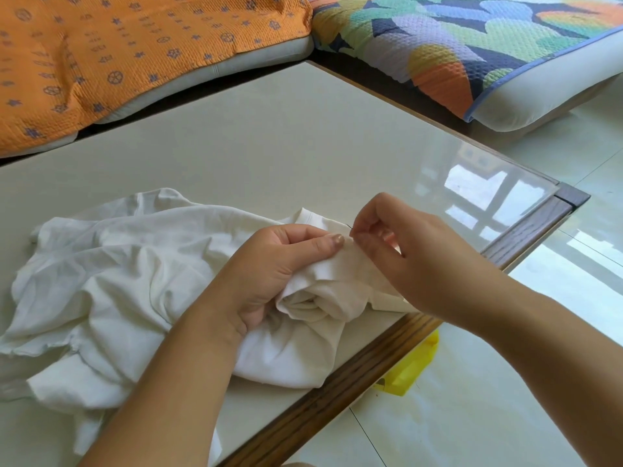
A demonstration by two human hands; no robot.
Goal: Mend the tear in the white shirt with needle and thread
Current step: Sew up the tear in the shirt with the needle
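Note:
The white shirt [111, 274] lies crumpled on the low table [269, 136], toward its near right edge. My left hand [269, 264] grips a bunched fold of the shirt, with the thumb pressed flat on the cloth. Right beside that thumb, my right hand [404, 251] pinches a thin needle [350, 229] at the fabric's top edge. A short piece of dark thread shows at the needle. The tear itself is hidden under my fingers.
The table has a wooden rim [337, 382] and a glossy top. An orange patterned cushion [101, 62] lies behind on the left, and a multicoloured one [472, 45] on the right. A yellow object [408, 369] sits on the tiled floor under the table's edge.

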